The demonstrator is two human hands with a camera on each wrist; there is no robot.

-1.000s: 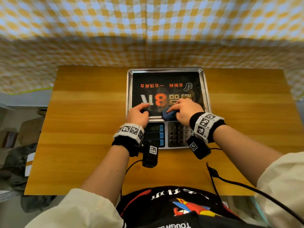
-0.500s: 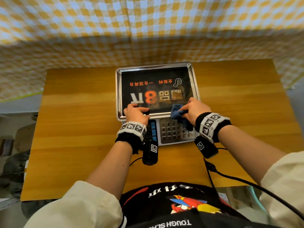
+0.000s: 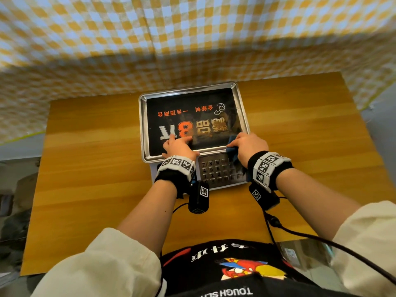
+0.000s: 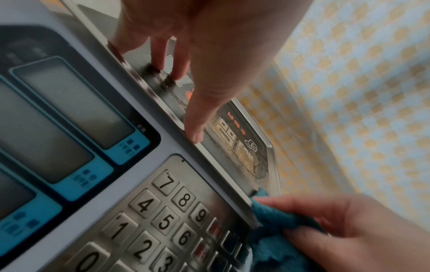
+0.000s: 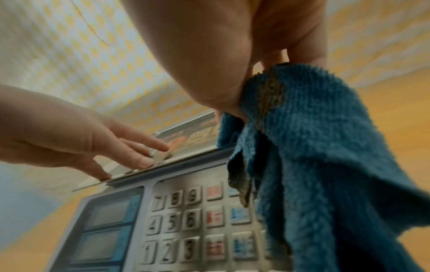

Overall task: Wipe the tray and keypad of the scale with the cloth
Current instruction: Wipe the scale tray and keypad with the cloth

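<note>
A scale stands mid-table with a steel tray [image 3: 244, 112] whose black printed surface shows brownish smears at the right. Below the tray lies the metal keypad [image 3: 216, 171] [image 4: 163, 217] [image 5: 186, 217]. My left hand [image 3: 179, 144] [image 4: 193, 77] rests with straight fingers on the tray's near left part, fingertips [image 5: 139, 152] pressing over the rim. My right hand [image 3: 246, 145] [image 5: 256, 46] grips a blue cloth [image 3: 232, 150] [image 4: 274, 220] [image 5: 314, 147] at the tray's near right corner. The cloth hangs down over the keypad's right keys and carries brown stains.
The wooden table [image 3: 96, 168] has bare room left and right of the scale. A yellow-and-white checked cloth [image 3: 192, 39] hangs behind the table. The scale's displays [image 4: 69, 110] sit left of the keypad. A black cable [image 3: 300, 234] runs from my right wrist.
My right hand carried the cloth from the tray's near middle to its near right corner, the cloth now draping over the keypad. The left hand stayed on the tray's near left.
</note>
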